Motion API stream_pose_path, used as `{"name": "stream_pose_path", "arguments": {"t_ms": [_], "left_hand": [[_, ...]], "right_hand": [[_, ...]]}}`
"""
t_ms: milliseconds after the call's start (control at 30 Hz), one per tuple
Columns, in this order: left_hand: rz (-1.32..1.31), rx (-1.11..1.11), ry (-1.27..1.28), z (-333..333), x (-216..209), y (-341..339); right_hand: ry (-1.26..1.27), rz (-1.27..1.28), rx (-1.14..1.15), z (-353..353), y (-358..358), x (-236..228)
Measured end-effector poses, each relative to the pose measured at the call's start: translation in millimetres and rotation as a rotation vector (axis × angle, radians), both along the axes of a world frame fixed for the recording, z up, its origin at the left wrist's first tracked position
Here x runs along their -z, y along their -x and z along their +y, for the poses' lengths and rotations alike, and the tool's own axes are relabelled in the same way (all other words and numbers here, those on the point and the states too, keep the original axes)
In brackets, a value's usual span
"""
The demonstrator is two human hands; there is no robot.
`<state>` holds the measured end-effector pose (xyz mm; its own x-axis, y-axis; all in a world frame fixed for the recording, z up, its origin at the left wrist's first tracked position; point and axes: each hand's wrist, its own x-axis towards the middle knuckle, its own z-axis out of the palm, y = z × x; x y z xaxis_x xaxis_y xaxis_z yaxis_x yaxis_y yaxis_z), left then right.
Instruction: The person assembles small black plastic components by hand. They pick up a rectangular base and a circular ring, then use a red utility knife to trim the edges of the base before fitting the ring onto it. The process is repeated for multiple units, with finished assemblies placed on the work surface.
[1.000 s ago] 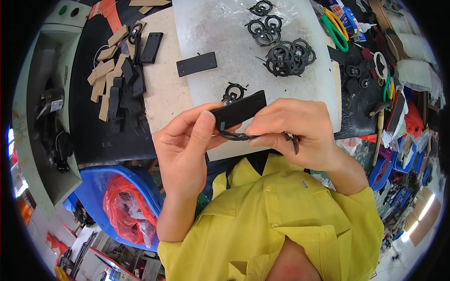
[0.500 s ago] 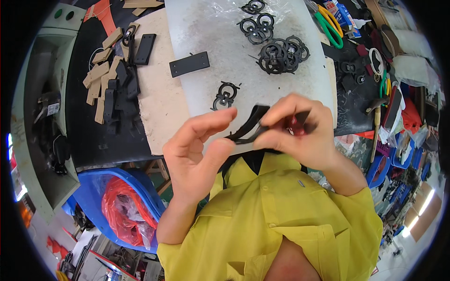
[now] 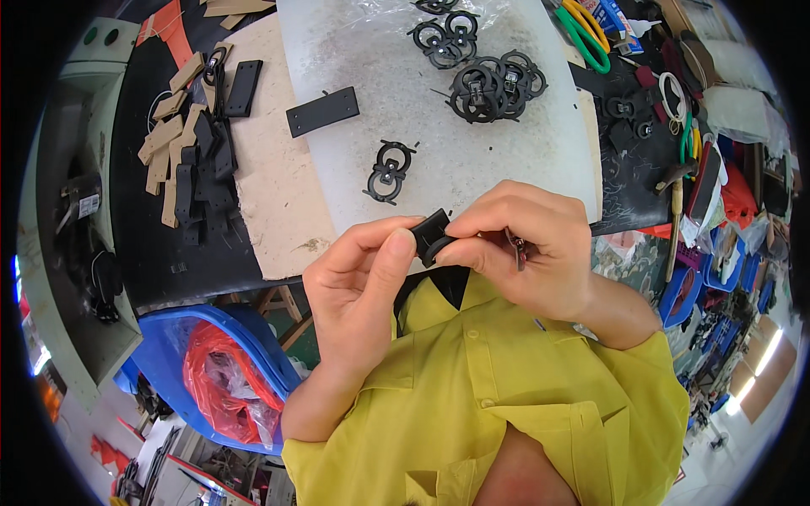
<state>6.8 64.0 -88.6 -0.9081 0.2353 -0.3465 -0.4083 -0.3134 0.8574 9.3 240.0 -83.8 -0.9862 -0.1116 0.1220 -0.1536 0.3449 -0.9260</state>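
Note:
A short black strip (image 3: pixel 432 235), bent over on itself, is held above the near edge of the board. My left hand (image 3: pixel 359 274) is closed on its left end between thumb and forefinger. At the other end, my right hand (image 3: pixel 527 244) pinches it, with a small dark red and metallic thing (image 3: pixel 516 248) tucked in the palm; its kind is mostly hidden. Just beyond lies a black double-ring fitting (image 3: pixel 390 172) with a metal piece in its middle. A flat black strip with holes (image 3: pixel 322 111) rests farther left.
Several black ring fittings (image 3: pixel 489 88) are heaped at the far side of the whitish board (image 3: pixel 439 152). Tan strips (image 3: pixel 160 139) and black strips (image 3: pixel 207 181) are piled on the left. A blue bin (image 3: pixel 160 337) stands below left. Green-handled scissors (image 3: pixel 582 42) and a hammer (image 3: pixel 677 190) lie right.
The black strip, an open loop before, is now folded tighter. My left fingers have closed onto it, and both hands have drawn together. The whole view has shifted slightly.

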Motion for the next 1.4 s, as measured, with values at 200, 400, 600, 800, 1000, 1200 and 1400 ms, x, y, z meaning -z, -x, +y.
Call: {"name": "stream_pose_path", "arguments": {"t_ms": [200, 400, 600, 800, 1000, 1200, 1400], "left_hand": [[0.122, 0.110, 0.057, 2, -11, 2], [0.189, 0.070, 0.211, -2, -3, 8], [0.020, 0.024, -0.025, 3, -3, 15], [-0.086, 0.023, 0.118, 1, -1, 24], [-0.071, -0.111, 0.079, 11, -5, 25], [-0.403, 0.133, -0.136, -11, -9, 25], [-0.148, 0.161, 0.096, -7, -5, 14]], "right_hand": [[0.266, -0.355, 0.019, 6, 5, -1], [0.516, -0.603, 0.013, 3, 5, -5], [0.448, -0.752, 0.003, 5, 16, -15], [0.553, -0.858, 0.039, 3, 20, -3], [0.635, -0.786, 0.129, 0, 22, -8], [-0.392, 0.800, -0.116, 11, 10, 14], [-0.065, 0.029, 0.012, 8, 11, -6]]}}
